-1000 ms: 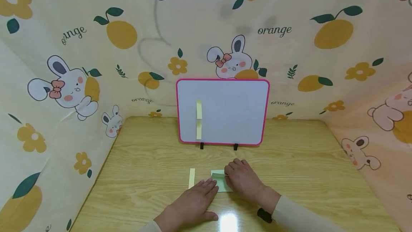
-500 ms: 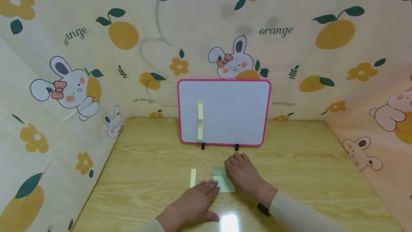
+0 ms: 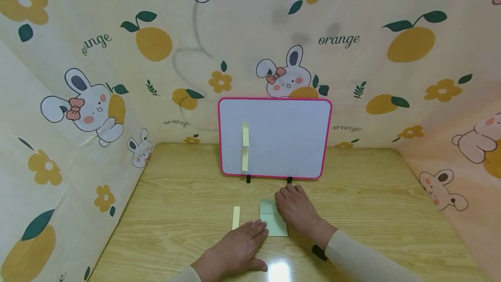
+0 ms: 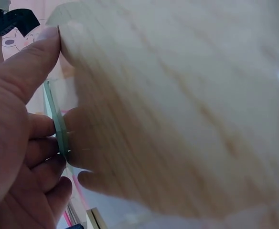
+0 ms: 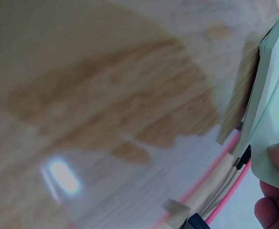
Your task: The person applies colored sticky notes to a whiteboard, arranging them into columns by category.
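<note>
left hand (image 3: pixel 238 245) rests flat on the green pad (image 3: pixel 275 227), left side — right hand (image 3: pixel 299 212) pinches its raised sheet (image 3: pixel 268 206), right side.
</note>
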### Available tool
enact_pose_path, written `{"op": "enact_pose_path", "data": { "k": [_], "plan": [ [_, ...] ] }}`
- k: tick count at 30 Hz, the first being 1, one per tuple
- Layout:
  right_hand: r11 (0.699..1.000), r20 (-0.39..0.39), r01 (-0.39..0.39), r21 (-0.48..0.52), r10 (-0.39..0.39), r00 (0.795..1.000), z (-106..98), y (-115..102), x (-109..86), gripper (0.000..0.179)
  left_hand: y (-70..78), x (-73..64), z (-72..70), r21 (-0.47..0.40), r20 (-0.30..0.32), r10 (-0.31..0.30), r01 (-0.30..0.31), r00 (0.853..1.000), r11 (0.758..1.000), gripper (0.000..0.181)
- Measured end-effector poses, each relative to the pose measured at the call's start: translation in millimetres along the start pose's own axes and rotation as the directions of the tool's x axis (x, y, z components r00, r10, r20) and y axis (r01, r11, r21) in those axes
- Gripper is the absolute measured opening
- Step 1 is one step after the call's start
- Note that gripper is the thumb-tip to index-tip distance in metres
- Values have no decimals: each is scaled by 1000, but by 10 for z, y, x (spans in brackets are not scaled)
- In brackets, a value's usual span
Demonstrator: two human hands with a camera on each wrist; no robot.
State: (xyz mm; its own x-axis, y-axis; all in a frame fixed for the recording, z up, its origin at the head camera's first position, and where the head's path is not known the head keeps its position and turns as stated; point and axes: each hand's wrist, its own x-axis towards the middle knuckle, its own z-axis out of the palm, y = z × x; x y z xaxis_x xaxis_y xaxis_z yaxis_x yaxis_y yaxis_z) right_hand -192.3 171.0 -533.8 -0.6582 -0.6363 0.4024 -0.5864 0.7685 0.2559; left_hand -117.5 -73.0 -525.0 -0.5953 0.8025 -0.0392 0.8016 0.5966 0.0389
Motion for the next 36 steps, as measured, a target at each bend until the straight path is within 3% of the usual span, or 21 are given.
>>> {"op": "enact_pose_path", "data": {
  "k": [12, 36],
  "plan": [
    [999, 27, -25, 24, 24, 999, 40, 38, 8, 23, 4, 4, -9, 2, 40, -9, 9, 999, 1000, 87],
    [993, 36, -96, 65, 94, 995, 69, 70, 40, 22, -1, 7, 1, 17, 18, 8, -9, 1000, 1000, 87]
  ]
}}
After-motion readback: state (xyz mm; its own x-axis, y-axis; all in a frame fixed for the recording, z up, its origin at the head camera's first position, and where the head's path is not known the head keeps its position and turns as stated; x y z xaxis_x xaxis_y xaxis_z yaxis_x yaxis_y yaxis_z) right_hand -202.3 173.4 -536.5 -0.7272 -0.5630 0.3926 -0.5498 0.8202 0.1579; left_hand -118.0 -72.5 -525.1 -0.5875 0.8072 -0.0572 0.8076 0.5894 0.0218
